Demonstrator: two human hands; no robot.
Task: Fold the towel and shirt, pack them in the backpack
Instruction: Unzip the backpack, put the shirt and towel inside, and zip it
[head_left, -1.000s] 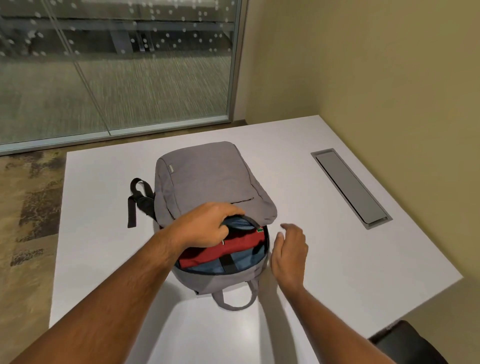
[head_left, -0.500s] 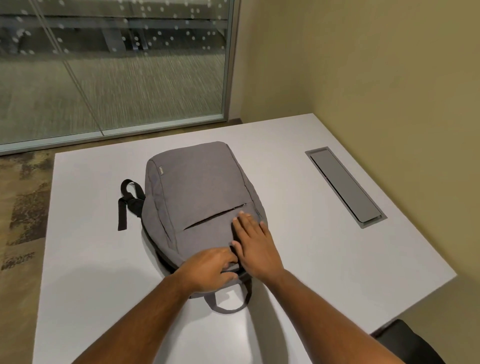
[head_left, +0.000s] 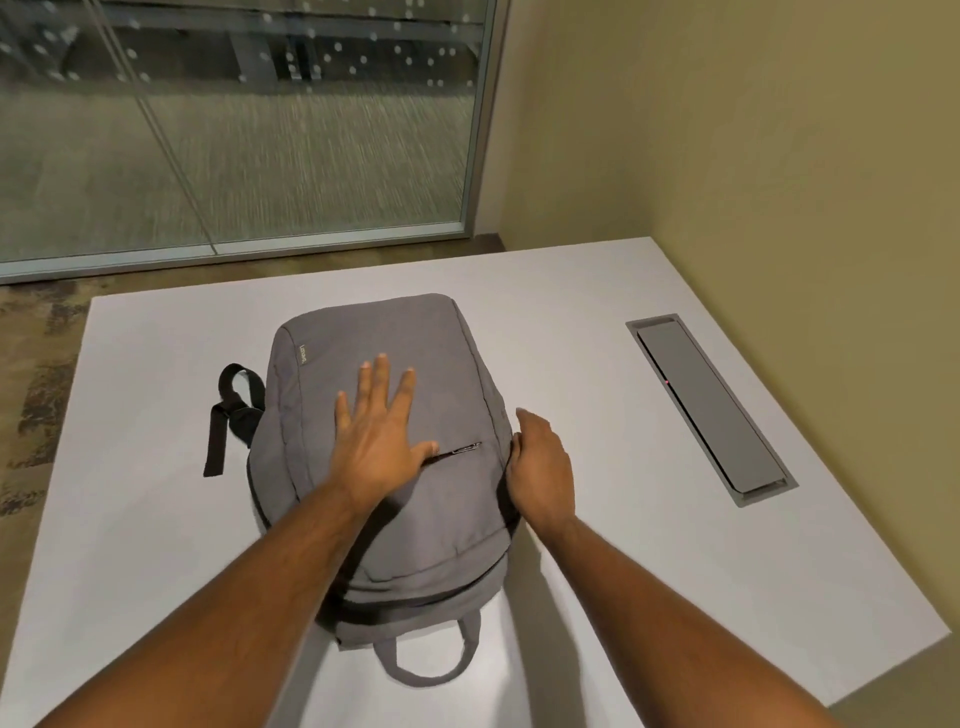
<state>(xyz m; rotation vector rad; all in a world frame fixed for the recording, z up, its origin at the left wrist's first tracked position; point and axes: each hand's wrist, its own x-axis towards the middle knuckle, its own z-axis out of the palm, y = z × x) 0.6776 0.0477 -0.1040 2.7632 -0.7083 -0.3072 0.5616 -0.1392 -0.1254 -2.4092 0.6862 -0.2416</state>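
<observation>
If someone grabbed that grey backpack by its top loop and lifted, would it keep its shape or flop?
Probably sag somewhat: the backpack is soft fabric, creased near the left hand resting flat on it. It looks fairly full, so likely not limp. The loop seems floppy, and the black strap would likely dangle.

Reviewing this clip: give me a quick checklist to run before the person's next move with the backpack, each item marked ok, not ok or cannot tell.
1. Backpack lies flat on the table: ok.
2. Towel and shirt out of sight, none left on the table: ok; whether both are inside, cannot tell.
3. Main compartment closed along the near end: looks shut; zipper fully run, cannot tell.
4. Left hand flat on the front panel, fingers straight, steadying it: ok.
5. Right hand at the pack's right edge; whether it pinches a zipper pull, cannot tell.
6. Top handle free and reachable at the near end: ok.
</observation>
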